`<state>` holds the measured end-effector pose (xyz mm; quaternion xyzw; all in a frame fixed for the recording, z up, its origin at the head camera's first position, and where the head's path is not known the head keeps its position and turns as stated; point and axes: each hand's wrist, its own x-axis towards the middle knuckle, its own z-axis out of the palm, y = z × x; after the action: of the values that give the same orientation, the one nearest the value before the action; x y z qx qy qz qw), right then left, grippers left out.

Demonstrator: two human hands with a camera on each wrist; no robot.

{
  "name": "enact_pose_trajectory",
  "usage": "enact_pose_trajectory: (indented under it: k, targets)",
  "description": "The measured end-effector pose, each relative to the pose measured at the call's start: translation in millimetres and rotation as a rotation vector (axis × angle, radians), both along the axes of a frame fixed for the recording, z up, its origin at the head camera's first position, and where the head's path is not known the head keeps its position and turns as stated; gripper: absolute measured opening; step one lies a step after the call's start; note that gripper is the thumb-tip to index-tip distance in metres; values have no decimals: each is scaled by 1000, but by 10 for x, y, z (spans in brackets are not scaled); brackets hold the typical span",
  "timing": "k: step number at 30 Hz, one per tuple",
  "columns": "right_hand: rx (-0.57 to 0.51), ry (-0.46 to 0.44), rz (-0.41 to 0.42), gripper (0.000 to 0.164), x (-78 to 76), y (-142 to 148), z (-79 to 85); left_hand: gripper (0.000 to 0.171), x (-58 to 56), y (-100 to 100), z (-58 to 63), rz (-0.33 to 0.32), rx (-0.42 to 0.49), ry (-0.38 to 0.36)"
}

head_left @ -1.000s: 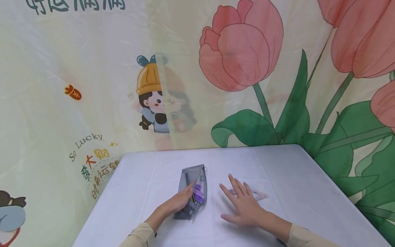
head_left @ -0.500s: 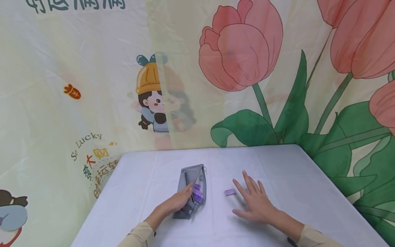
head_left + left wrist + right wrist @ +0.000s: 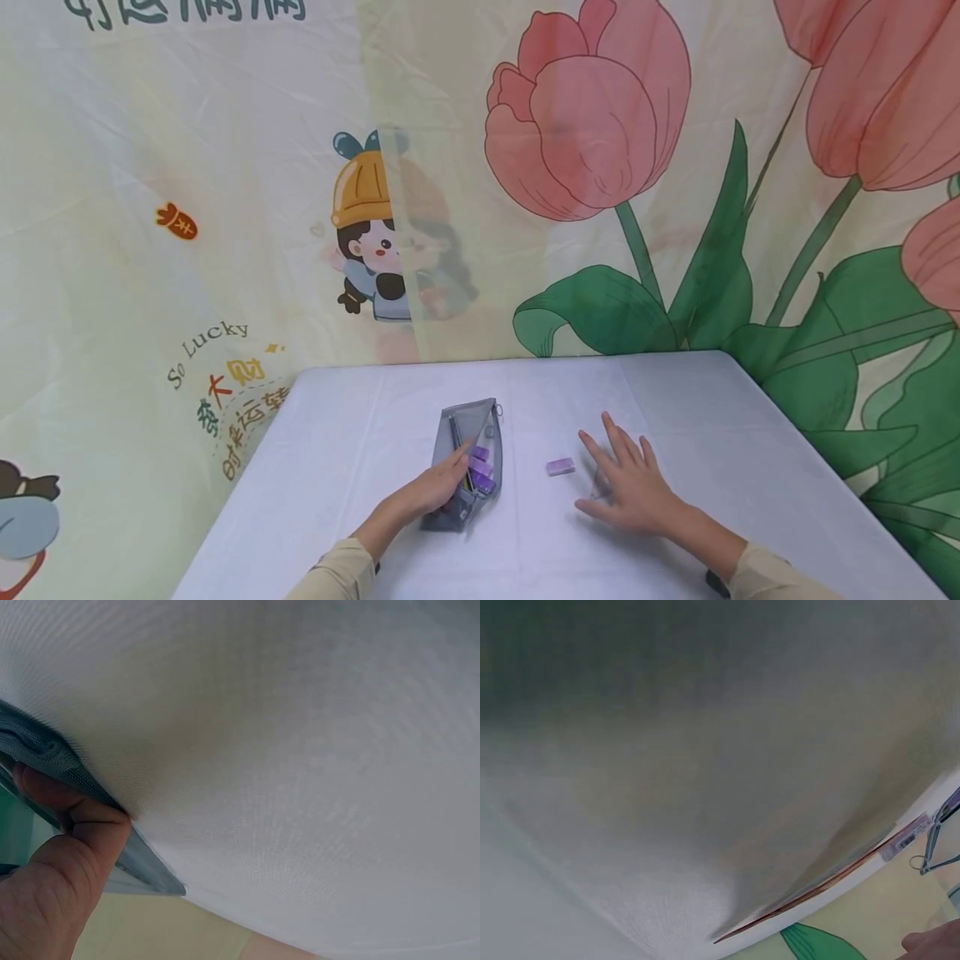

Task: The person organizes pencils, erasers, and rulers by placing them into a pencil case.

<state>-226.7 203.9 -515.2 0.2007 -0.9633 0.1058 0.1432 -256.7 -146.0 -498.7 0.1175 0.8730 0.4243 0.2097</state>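
A grey see-through mesh pencil case [image 3: 468,414] lies on the white table, left of centre. Dark pencils and several purple pieces [image 3: 482,468] show inside it. My left hand [image 3: 429,492] holds its left side; in the left wrist view the bent thumb [image 3: 64,859] presses the case's edge [image 3: 150,866]. My right hand [image 3: 637,496] is spread over the table's right half, fingers apart. Partly hidden beneath it is a clear set square [image 3: 602,483], whose thin edge shows in the right wrist view. Left of the right fingertips lies a small purple rectangular block [image 3: 560,467].
The white-covered table [image 3: 360,425] ends at a back edge against a printed cloth [image 3: 450,208] with tulips and a cartoon figure. A ring [image 3: 499,410] hangs at the case's far right corner.
My right hand has moved to the right, uncovering the small purple block on the table and covering most of the set square. The left hand and the pencil case have stayed in place.
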Motion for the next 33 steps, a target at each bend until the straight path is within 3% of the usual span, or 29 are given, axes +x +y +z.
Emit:
enact_pose_trajectory:
  k: [12, 20, 24, 29, 33]
  targets:
    - [-64, -101, -17, 95, -206, -13, 74, 54, 0, 4, 6, 16, 0, -13]
    - [-35, -146, 14, 76, -321, -171, 138, 54, -3, -9, -14, 20, -7, -7]
    - [-76, -229, 56, 65, -381, -246, 140, 53, -5, -8, -22, 8, 3, 6]
    - [-175, -406, 66, 54, -430, -347, 149, 53, -1, -2, -18, 9, 5, -1]
    - [-150, -450, 40, 42, -479, -409, 131, 54, 9, 0, -9, 16, 4, -2]
